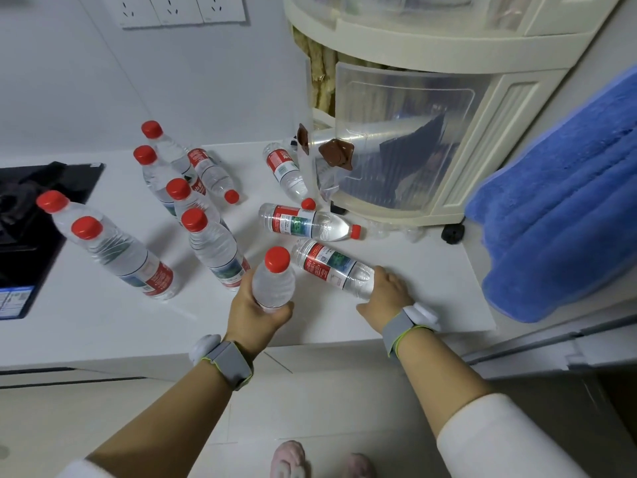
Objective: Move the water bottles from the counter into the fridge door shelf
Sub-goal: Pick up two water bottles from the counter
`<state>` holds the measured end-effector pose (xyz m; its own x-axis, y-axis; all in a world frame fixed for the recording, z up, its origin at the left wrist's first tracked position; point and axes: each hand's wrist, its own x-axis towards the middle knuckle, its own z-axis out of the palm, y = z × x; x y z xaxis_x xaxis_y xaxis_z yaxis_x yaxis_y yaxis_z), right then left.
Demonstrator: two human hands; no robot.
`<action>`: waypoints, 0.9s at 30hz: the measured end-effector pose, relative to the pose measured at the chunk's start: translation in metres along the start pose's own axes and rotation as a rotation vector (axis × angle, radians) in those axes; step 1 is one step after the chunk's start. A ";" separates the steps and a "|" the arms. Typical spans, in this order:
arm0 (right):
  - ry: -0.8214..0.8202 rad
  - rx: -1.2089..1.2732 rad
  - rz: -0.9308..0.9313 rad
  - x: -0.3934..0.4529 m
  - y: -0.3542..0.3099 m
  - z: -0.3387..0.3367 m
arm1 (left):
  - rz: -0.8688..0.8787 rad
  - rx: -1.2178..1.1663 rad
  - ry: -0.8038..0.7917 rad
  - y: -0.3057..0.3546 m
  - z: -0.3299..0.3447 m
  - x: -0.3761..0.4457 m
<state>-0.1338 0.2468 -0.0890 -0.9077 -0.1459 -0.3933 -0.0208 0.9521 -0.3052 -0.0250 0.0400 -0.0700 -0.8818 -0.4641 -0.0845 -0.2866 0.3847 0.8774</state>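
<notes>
Several clear water bottles with red caps and red labels are on the white counter. My left hand grips an upright bottle near the counter's front edge. My right hand holds the neck end of a bottle lying on its side. Another bottle lies flat just behind it, and two more lie further back. Several bottles stand upright to the left. The fridge door shelf is not in view.
A black hob sits at the counter's left. A cream plastic drawer unit stands at the back right, with a blue towel beside it. Wall sockets are above. Pink slippers show on the floor below.
</notes>
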 end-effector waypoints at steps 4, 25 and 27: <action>0.023 0.017 0.006 0.000 -0.003 -0.001 | -0.032 0.002 -0.012 -0.006 -0.004 0.005; 0.234 0.276 -0.341 0.005 -0.147 -0.086 | -0.057 -0.201 0.007 -0.019 -0.018 -0.014; 0.271 0.352 -0.369 0.010 -0.173 -0.089 | -0.053 -0.211 0.014 -0.023 -0.019 -0.014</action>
<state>-0.1772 0.1050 0.0372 -0.9428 -0.3331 0.0164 -0.2581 0.6976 -0.6683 0.0009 0.0224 -0.0803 -0.8618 -0.4908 -0.1280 -0.2465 0.1848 0.9514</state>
